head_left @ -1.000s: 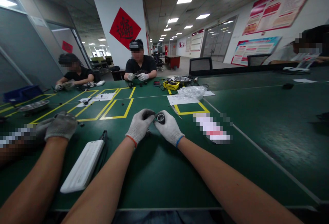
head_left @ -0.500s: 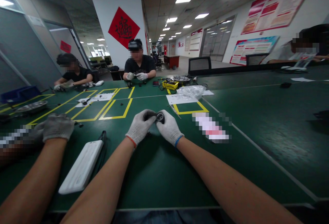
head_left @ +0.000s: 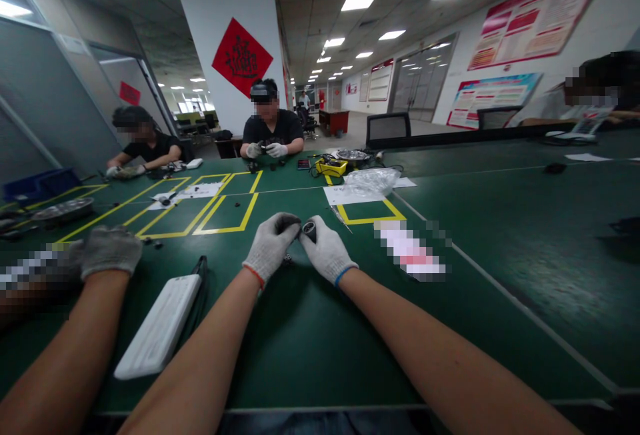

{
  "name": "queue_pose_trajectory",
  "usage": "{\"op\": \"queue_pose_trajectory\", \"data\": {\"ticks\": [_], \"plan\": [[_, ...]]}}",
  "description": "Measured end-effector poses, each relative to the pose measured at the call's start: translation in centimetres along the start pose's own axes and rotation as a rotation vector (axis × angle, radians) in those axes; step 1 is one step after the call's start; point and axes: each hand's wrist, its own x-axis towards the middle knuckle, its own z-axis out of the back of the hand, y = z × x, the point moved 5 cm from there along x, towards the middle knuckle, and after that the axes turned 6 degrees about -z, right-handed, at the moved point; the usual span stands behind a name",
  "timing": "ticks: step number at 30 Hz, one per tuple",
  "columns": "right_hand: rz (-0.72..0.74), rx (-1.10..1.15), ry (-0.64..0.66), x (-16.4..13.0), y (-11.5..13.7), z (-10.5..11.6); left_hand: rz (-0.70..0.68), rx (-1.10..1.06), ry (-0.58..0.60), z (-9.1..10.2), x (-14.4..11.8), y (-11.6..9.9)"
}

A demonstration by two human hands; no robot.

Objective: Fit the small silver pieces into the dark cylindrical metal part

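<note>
Since the earlier frame the small black ring part point(head_left: 309, 230) has tilted, its opening turned aside. Left hand point(head_left: 271, 245) and right hand point(head_left: 326, 250), gloved, pinch it together above the green table point(head_left: 310, 335); a loosened fingertip grip could drop it

Left hand point(head_left: 270, 246) and right hand point(head_left: 327, 248) meet above the green felt-topped table point(head_left: 310, 335), small black round part point(head_left: 309, 230) between them. White flat rectangular case point(head_left: 160, 324) lies left of the left forearm. A co-worker's grey-gloved hand point(head_left: 111, 250) farther left. Yellow taped squares point(head_left: 227, 210) behind the hands; crumpled clear plastic bag point(head_left: 373, 179) behind-right.
</note>
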Motion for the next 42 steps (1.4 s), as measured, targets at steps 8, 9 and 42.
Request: {"op": "queue_pose_trajectory", "data": {"ticks": [8,9,42], "plan": [[0.041,-0.009,0.0,0.1,-0.2,-0.5,0.008,-0.034,0.011,-0.3,-0.1,0.3],[0.052,-0.014,-0.005,0.1,-0.2,-0.5,0.009,-0.038,0.009,-0.3,-0.1,0.3],[0.313,0.24,-0.288,-1.6,2.2,1.6,0.086,-0.313,-0.031,-0.2,-0.5,-2.1]]}}
